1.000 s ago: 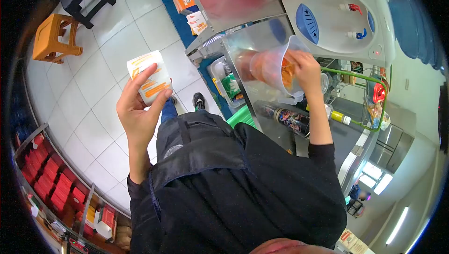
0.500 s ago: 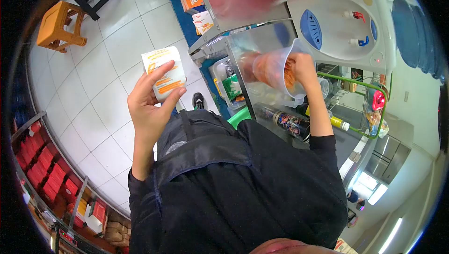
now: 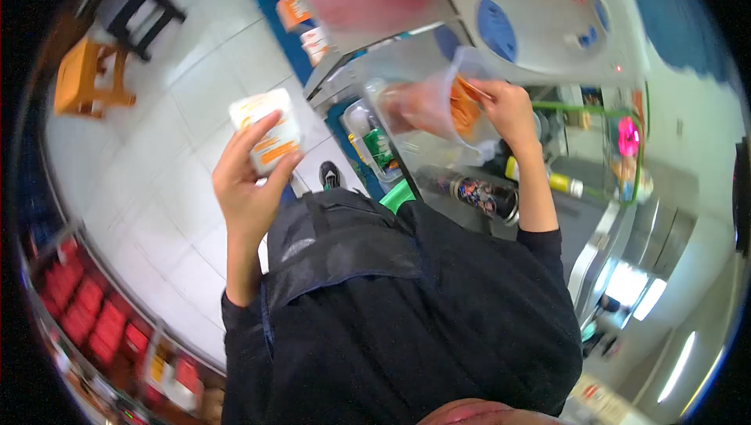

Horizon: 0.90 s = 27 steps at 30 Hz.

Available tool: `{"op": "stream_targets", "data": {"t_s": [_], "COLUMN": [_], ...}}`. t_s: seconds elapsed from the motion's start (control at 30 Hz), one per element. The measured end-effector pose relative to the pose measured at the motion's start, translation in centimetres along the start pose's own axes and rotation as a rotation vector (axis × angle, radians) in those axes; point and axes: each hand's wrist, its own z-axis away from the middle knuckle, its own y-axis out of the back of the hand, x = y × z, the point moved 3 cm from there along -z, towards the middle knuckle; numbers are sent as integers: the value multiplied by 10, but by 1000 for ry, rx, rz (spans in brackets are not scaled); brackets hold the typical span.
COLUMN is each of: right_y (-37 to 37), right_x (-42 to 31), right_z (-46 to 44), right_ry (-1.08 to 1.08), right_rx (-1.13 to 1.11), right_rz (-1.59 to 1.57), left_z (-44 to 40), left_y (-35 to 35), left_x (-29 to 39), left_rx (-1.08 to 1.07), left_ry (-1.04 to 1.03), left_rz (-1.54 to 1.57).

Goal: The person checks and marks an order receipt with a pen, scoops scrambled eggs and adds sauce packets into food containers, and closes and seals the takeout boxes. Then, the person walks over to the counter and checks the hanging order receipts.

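My left hand (image 3: 254, 167) holds up a white packet (image 3: 270, 139) with yellow and orange print, gripped between thumb and fingers over the floor. At the mouth of a translucent plastic jug (image 3: 467, 69), my right hand (image 3: 508, 112) is closed, its fingertips pinching a thin orange piece (image 3: 465, 95) with a pale edge. More orange contents show through the jug's wall; blur hides what they are exactly. The jug stands on a metal counter (image 3: 422, 151). Beside it lies or stands a dark bottle (image 3: 483, 195) with a colourful picture.
A white water dispenser (image 3: 540, 22) with red and blue taps adjoins the counter. A green-edged wire rack (image 3: 583, 108) and a yellow bottle (image 3: 559, 182) are at the right. Below the counter sits a clear bin (image 3: 361, 124). Two stools, orange (image 3: 82, 81) and black (image 3: 141, 14), stand on the tiles.
My right hand has drawn back from inside the jug to its mouth, now with an orange piece at its fingertips. The left hand still holds the packet. The whole view has shifted slightly.
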Motion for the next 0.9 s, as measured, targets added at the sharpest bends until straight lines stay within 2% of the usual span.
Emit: {"op": "stream_targets", "data": {"t_s": [0.03, 0.07, 0.1, 0.13, 0.17, 0.2, 0.23, 0.27, 0.3, 0.37, 0.47, 0.53, 0.57, 0.6, 0.67, 0.73, 0.77, 0.8, 0.83, 0.87, 0.9], "right_y": [9, 4, -10, -4, -9, -23, -40, -39, -29, -30, -23, -22, -21, -19, -16, -15, -7, -1, -19, -20, -15], "right_x": [-5, 2, 13, -5, -6, 3, 12, 10, -7, 2, -8, -15, -10, -8, -15, -14, -18, -20, -14, -14, -13], "right_z": [14, 19, 24, 30, 36, 40, 38, 37, 38, 58, 62, 60, 63, 68, 75, 82, 88, 91, 82, 83, 83], "right_ry": [-34, 126, 199, -27, -53, 120, 164, 60, -40, 75, -131, -103, -80, -100, -133, -103, -173, -236, -274, -197, -313], "right_rx": [95, 275, 340, 16, -16, 343, 691, 464, 144, 734, 400, 665, 778, 739, 667, 854, 714, 572, 841, 952, 664], "right_rz": [-14, -110, -135, 77, 25, 8, -67, 37, 118, -50, 93, -62, -126, -91, -52, -124, -105, -91, -116, -232, -251], "left_z": [-4, -7, -4, -3, -7, -9, -17, -23, -25, -35, -47, -53, -52, -56, -48, -32, -25, -15, -11, -2, 9], "left_y": [-6, -10, -16, -24, -24, -36, -39, -47, -40, -66, -74, -75, -77, -72, -59, -32, -10, 11, 46, 79, 109], "left_x": [-2, -6, -10, -9, -24, -18, -29, -26, -12, -4, 20, 43, 48, 44, 46, 38, 34, 34, 21, 5, -3], "left_rx": [-38, -19, -11, -30, -46, -77, -125, -194, -230, -298, -328, -275, -267, -239, -151, -77, -35, -1, 48, 121, 192], "left_ry": [-43, -5, -16, 119, 24, 17, -29, -81, -102, -136, -232, -363, -296, -250, -284, -235, -210, -388, -267, -154, -160], "left_rz": [-33, -34, -5, 43, -103, -111, -103, -117, -139, -137, -102, -159, -100, -83, -155, -195, -232, -390, -293, -171, -176]}}
